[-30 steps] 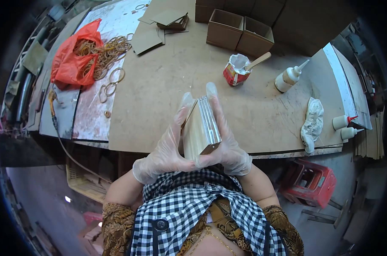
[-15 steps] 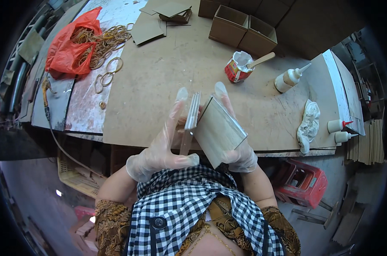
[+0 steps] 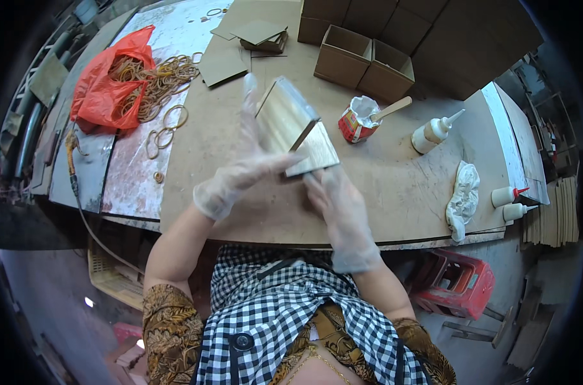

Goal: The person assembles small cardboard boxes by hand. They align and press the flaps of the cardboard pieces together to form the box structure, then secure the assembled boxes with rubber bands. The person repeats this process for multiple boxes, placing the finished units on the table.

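Observation:
Two pale, rectangular wood-coloured boards are lifted over the table between my gloved hands, set at an angle to each other. The upper board (image 3: 284, 115) leans in my left hand (image 3: 237, 170), fingers up along its left side and thumb across its lower end. Under the other board (image 3: 320, 151) is my right hand (image 3: 343, 212), its fingertips curled at the near edge and partly hidden. Whether the boards are joined cannot be made out. Both hands wear thin clear gloves and are slightly blurred.
A red tub (image 3: 359, 120) of white paste holds a wooden stick. Right of it stand a glue bottle (image 3: 434, 133) and a crumpled white cloth (image 3: 463, 199). Open boxes (image 3: 344, 58) are behind. At left lies a red bag (image 3: 95, 96) of rubber bands; a red stool (image 3: 461, 282) is below.
Both hands have moved forward over the table with the boards. The boards have turned and now sit at a different angle, with my right hand underneath instead of beside them.

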The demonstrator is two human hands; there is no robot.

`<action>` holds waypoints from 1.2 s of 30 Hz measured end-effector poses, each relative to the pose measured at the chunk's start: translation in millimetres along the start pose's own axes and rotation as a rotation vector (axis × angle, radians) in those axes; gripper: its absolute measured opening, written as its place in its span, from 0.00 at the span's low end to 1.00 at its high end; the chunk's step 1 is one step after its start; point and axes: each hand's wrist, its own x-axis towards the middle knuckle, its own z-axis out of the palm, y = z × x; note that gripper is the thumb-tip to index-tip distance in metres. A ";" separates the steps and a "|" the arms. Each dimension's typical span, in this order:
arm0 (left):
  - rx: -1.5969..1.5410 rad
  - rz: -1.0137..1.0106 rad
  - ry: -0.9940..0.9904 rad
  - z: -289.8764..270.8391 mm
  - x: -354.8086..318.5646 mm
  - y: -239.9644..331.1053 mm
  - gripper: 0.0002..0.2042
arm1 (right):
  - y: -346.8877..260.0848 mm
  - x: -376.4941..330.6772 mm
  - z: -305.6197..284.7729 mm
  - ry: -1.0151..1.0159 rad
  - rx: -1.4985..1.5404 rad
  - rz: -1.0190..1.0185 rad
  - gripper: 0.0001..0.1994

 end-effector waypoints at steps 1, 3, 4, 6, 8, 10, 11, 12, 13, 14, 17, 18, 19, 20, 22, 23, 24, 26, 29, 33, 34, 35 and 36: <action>0.035 0.029 -0.026 -4.2 -5.5 1.7 0.67 | -3.8 -18.0 -8.0 0.005 0.000 0.037 0.32; 0.109 0.078 -0.071 -13.3 -21.7 5.6 0.66 | -8.1 -46.7 -22.9 0.010 -0.001 0.122 0.35; -0.031 -0.045 -0.104 -9.5 -32.2 14.4 0.67 | -13.0 -53.5 -21.2 -0.004 -0.029 0.105 0.38; -0.310 -0.291 -0.146 -2.3 -45.9 43.6 0.67 | -21.0 -65.5 -16.7 -0.022 -0.092 0.066 0.45; -0.475 -0.451 -0.246 -2.8 -50.5 79.1 0.69 | -16.4 -51.9 -17.1 -0.171 -0.405 -0.224 0.50; -0.438 -0.334 -0.337 1.1 -65.2 65.9 0.68 | -37.8 -46.6 18.0 -0.409 -0.098 -0.170 0.60; -0.417 -0.277 -0.379 2.8 -72.3 58.6 0.68 | -34.5 -37.1 13.8 -0.460 -0.159 -0.135 0.62; -0.435 -0.260 -0.412 5.5 -78.2 57.0 0.69 | -28.8 -26.2 11.0 -0.509 -0.227 -0.098 0.63; -0.396 -0.240 -0.410 5.4 -81.0 55.8 0.69 | -26.9 -20.9 11.8 -0.558 -0.296 -0.060 0.65; -0.356 -0.221 -0.406 4.6 -83.1 54.9 0.70 | -26.1 -23.6 15.8 -0.556 -0.188 -0.063 0.69; -0.333 -0.252 -0.396 3.3 -91.0 54.6 0.70 | -9.1 -14.5 6.7 -0.548 -0.159 -0.128 0.72; -0.344 -0.273 -0.394 5.1 -92.7 54.3 0.70 | -8.3 -14.8 8.6 -0.534 -0.127 -0.124 0.73; -0.336 -0.290 -0.405 7.9 -93.1 56.5 0.70 | -12.5 -19.7 14.9 -0.500 -0.063 -0.084 0.73; -0.329 -0.307 -0.416 10.9 -92.4 60.4 0.70 | -14.4 -22.7 19.5 -0.464 0.000 -0.044 0.74; -0.353 -0.291 -0.401 13.8 -94.6 60.8 0.69 | -9.6 -19.5 18.3 -0.467 0.023 -0.048 0.75; -0.316 -0.328 -0.434 11.1 -93.0 65.6 0.69 | -8.2 -18.4 17.7 -0.467 0.034 -0.051 0.75; -0.278 -0.365 -0.468 6.1 -88.6 75.7 0.68 | -10.4 -19.6 18.0 -0.460 -0.004 -0.047 0.75; -0.236 -0.397 -0.507 1.1 -87.6 78.3 0.68 | -17.7 -23.3 17.3 -0.444 -0.079 -0.041 0.74; -0.215 -0.412 -0.545 -6.3 -90.9 76.0 0.66 | -13.3 -19.8 4.3 -0.472 -0.221 -0.075 0.73; -0.351 -0.470 -0.544 -15.0 -95.7 81.1 0.66 | -25.1 -26.2 0.0 -0.450 -0.066 0.077 0.73; -0.387 -0.465 -0.527 -15.2 -97.8 79.7 0.67 | -22.2 -27.0 -3.0 -0.462 -0.072 0.044 0.72; -0.423 -0.460 -0.510 -15.2 -100.0 78.1 0.67 | -19.2 -26.8 -6.3 -0.475 -0.078 0.012 0.72; -0.417 -0.439 -0.502 -16.0 -99.5 77.0 0.67 | -16.5 -22.4 -10.5 -0.495 -0.054 -0.040 0.71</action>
